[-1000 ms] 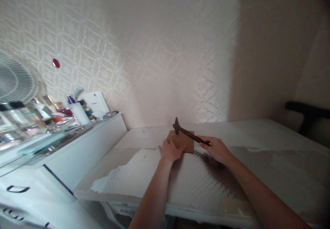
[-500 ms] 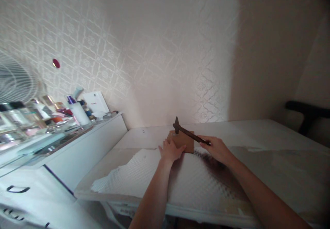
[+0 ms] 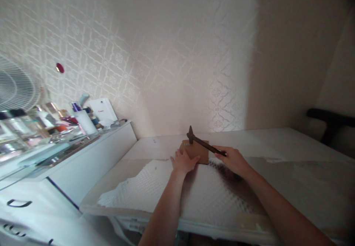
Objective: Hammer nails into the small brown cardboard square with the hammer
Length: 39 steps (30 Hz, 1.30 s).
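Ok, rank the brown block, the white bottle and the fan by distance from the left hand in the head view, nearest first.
1. Brown block: touching the left hand, just ahead of it.
2. White bottle: on the cabinet, off to the left.
3. Fan: at the far left edge, past the bottle.

Back wall (image 3: 166, 54): pale wallpaper with an embossed lattice pattern and a red dot (image 3: 59, 67) on it at left. Right wall (image 3: 291, 54) is plain and in shadow. Soft warm light, brightest mid-wall. White table (image 3: 277, 142) sits against the back wall, with a textured white mat (image 3: 138, 190) on its near side. White dresser (image 3: 91, 161) at left, cluttered with bottles (image 3: 81, 118), drawer handle (image 3: 19, 202) below. Fan (image 3: 13, 87) far left. Black chair (image 3: 330, 122) far right.
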Each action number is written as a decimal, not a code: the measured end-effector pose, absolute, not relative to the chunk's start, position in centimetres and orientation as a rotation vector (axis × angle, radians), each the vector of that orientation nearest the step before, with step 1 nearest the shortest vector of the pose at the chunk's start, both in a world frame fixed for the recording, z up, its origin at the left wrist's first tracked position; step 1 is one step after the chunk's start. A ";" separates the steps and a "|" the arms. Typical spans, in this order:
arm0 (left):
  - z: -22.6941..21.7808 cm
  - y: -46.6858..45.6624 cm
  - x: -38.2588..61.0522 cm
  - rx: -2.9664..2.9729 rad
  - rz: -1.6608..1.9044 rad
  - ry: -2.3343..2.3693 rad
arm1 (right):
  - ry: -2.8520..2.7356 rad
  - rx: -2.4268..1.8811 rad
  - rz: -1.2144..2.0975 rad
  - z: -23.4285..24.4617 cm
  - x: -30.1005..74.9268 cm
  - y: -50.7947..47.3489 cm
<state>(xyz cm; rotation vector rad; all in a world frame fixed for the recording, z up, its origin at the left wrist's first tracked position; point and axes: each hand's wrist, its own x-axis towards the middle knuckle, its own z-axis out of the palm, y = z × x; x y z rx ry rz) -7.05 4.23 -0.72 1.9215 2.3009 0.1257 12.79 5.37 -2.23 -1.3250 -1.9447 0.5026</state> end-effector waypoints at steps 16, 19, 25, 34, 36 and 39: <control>-0.8 4.3 -7.0 1.918 0.128 2.304 | -1.900 -1.286 0.605 -2.5 12.8 5.6; -0.8 4.3 -7.0 1.911 0.131 2.300 | -1.894 -1.279 0.620 -2.5 12.8 5.6; -0.7 4.2 -7.0 1.919 0.118 2.301 | -1.845 -1.276 0.651 -2.5 12.6 5.6; -0.7 4.2 -7.0 1.923 0.123 2.309 | -1.748 -1.284 0.800 -2.6 12.4 5.6; -0.8 4.2 -7.0 1.923 0.115 2.310 | -1.738 -1.286 0.800 -2.5 12.4 5.6; -0.8 4.3 -7.0 1.922 0.108 2.314 | -1.732 -1.291 0.806 -2.4 12.4 5.5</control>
